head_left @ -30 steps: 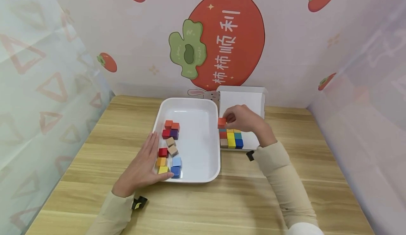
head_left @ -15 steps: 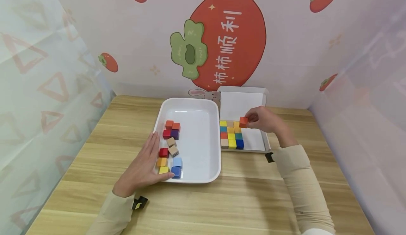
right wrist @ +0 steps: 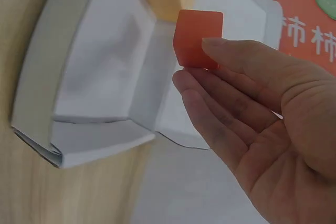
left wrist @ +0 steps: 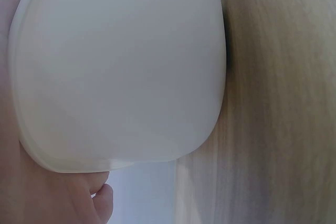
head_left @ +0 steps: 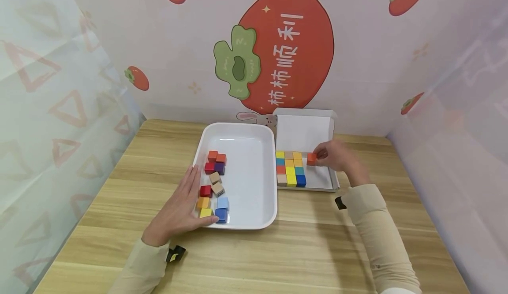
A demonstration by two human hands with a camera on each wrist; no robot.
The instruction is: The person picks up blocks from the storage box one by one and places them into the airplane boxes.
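A small orange-red wooden cube (head_left: 311,159) is pinched between the thumb and fingers of my right hand (head_left: 335,155). It is held above the right part of a shallow white cardboard box (head_left: 317,178), beside the rows of coloured cubes (head_left: 290,171) packed at the box's left. The right wrist view shows the cube (right wrist: 198,38) apart from the box floor. My left hand (head_left: 174,208) rests on the near left corner of a white tray (head_left: 267,214), fingers straight along the left rim and thumb over the near rim by a blue cube (head_left: 221,216).
Several loose cubes (head_left: 214,177) lie along the tray's left side, in red, purple, natural wood, orange, yellow and blue. Behind the box's cubes stands its raised lid (head_left: 303,131). A printed wall sheet (head_left: 178,65) rises at the back of the wooden table (head_left: 254,258).
My right hand has carried the orange-red cube rightward from the tray's right edge across the packed cubes, then lowered it at the box's right part. The left hand has stayed in place.
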